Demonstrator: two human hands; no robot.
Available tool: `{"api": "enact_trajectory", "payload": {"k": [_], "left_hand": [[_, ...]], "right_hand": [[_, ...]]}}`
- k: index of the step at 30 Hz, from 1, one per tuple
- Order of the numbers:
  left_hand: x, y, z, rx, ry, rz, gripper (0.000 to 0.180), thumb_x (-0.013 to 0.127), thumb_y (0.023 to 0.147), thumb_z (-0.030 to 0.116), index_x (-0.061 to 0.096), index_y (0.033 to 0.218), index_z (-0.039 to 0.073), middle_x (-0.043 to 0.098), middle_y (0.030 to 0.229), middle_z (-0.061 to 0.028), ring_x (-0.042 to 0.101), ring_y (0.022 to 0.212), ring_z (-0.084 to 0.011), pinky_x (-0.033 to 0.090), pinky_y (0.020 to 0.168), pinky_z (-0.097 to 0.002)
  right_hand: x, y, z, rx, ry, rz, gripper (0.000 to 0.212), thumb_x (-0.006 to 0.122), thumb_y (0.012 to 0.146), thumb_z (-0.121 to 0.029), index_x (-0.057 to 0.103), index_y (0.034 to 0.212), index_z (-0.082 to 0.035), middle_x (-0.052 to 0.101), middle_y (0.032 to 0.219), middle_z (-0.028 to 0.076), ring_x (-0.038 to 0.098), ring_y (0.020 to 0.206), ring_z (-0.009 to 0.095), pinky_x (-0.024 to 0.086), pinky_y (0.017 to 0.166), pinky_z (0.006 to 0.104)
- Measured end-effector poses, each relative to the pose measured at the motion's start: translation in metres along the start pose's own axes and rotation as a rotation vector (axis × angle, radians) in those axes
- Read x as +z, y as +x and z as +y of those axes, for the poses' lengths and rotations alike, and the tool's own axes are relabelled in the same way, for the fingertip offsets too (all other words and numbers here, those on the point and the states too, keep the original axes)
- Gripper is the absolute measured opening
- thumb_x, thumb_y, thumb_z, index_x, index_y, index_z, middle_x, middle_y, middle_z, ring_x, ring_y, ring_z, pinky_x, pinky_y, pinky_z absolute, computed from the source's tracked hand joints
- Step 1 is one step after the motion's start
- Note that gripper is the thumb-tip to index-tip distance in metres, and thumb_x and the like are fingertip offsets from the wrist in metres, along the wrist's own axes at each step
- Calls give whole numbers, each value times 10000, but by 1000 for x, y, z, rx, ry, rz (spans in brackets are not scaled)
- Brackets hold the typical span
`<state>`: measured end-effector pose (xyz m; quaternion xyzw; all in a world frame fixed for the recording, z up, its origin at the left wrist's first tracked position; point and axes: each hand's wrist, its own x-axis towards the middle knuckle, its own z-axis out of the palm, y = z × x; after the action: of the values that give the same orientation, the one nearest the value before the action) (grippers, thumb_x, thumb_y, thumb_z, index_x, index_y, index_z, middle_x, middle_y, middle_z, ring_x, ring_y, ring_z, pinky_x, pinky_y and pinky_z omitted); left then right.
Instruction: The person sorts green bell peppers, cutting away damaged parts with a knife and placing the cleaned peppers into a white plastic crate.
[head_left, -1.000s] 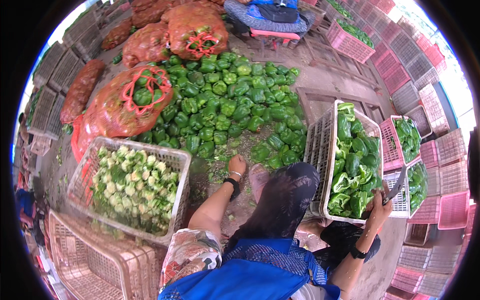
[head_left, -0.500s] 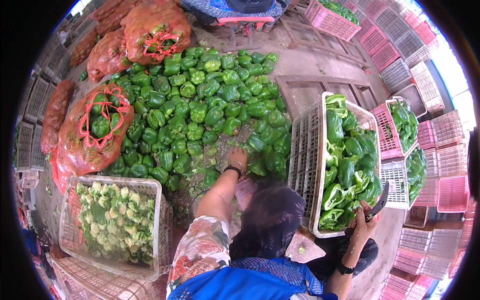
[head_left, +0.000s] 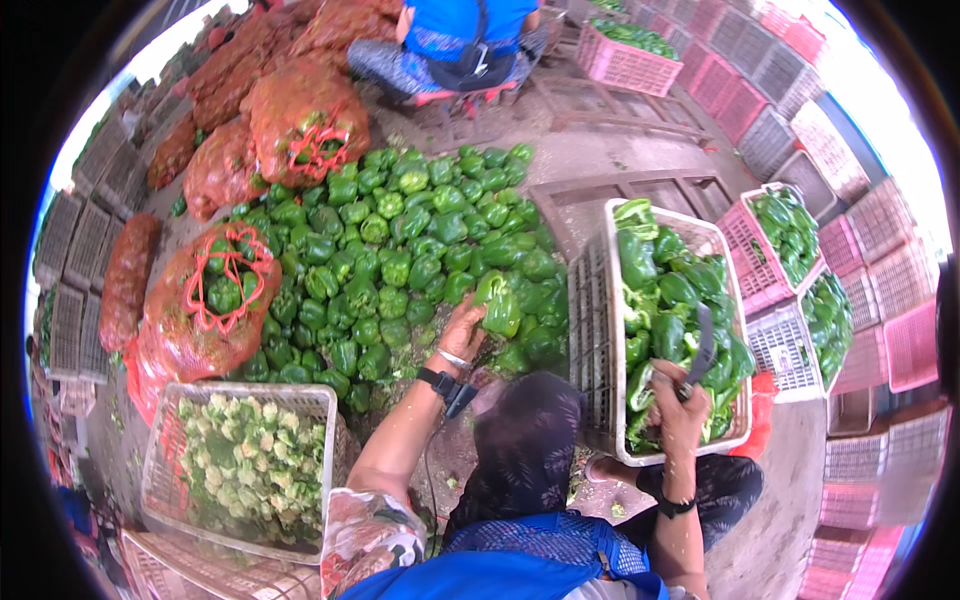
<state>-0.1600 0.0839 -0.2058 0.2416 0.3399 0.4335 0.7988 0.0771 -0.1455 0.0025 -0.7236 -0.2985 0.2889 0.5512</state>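
My left hand (head_left: 462, 332) is closed on a green bell pepper (head_left: 498, 306), held up at the near edge of a wide heap of whole peppers (head_left: 380, 250). My right hand (head_left: 682, 408) grips a knife by its handle, which the fingers mostly hide. The knife's curved dark blade (head_left: 705, 338) points up and away over a pale plastic crate (head_left: 590, 350) on my right. In that crate lie halved and cut green peppers (head_left: 683, 290). At my left, another pale crate (head_left: 335, 440) holds many pale green pepper cores (head_left: 250, 460).
Orange mesh sacks (head_left: 305, 120) of peppers line the far left; one sack (head_left: 205, 310) stands beside the heap. Wooden pallets (head_left: 620, 190) lie beyond the right crate. More crates with peppers (head_left: 780, 240) and stacked crates (head_left: 880, 260) stand right. A person in blue (head_left: 465, 45) sits ahead.
My left hand has risen from the heap's near edge with a bell pepper in it. My right hand and knife have moved inward over the crate. The view has tilted up, showing more of the person ahead.
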Motion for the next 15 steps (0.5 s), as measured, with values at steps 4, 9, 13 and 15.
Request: {"api": "enact_trajectory", "payload": {"k": [4,9,13,15], "left_hand": [[136,-59,94,81,101,-507,573,649,841,130,418,1351,9,551,1251,-102,549,1085,-163,431,942,-295],[224,-124,123,332,596,-626,456,673,843,144,478,1234,12,571,1066,-44,518,1024,-109,429,923,-267],[251,-140,106,347,617,-606,381,651,863,133,509,1197,16,593,1067,-44,556,1009,-129,449,915,-281],[261,-143,99,196,334,-564,364,643,872,138,519,1191,15,607,1071,-53,577,1003,-147,463,911,-303]], "right_hand": [[42,5,-37,-79,185,-105,326,703,800,-56,639,1116,-8,637,751,-3,505,520,27,401,431,192],[57,0,-67,-526,-82,-34,696,822,675,-190,494,1242,45,650,975,114,612,802,120,518,715,277],[37,-14,-68,-636,-237,128,579,781,704,-148,504,1184,20,642,961,94,597,854,105,506,750,269],[26,-13,-53,-579,-111,213,508,760,714,-114,517,1145,6,635,952,77,596,842,104,507,743,272]]}}
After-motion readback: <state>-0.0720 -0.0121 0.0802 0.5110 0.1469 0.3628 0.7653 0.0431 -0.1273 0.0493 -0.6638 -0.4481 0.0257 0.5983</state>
